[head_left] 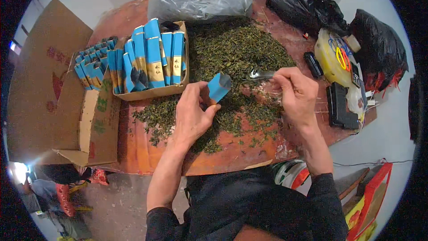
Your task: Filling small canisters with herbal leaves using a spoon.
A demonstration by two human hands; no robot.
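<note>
My left hand (192, 112) is closed round a small blue paper pouch (219, 87), its mouth standing open and tilted up to the right. A metal spoon (261, 75) is pinched by its handle in my right hand (298, 94), its bowl pointing left over the tea. Beneath both hands spreads a big heap of dried green tea leaves (240, 47), thinning toward the near edge. Left of the heap, a cardboard box (154, 93) holds several upright blue and gold pouches (154, 58). Whatever lies inside the held pouch cannot be made out.
A larger open carton (98, 120) with more pouches stands at the left. Behind the heap sits a clear plastic bag (200, 0). Black bags (307, 6), orange-handled scissors (342, 58) and a black device (341, 107) lie to the right on the red table (147, 156).
</note>
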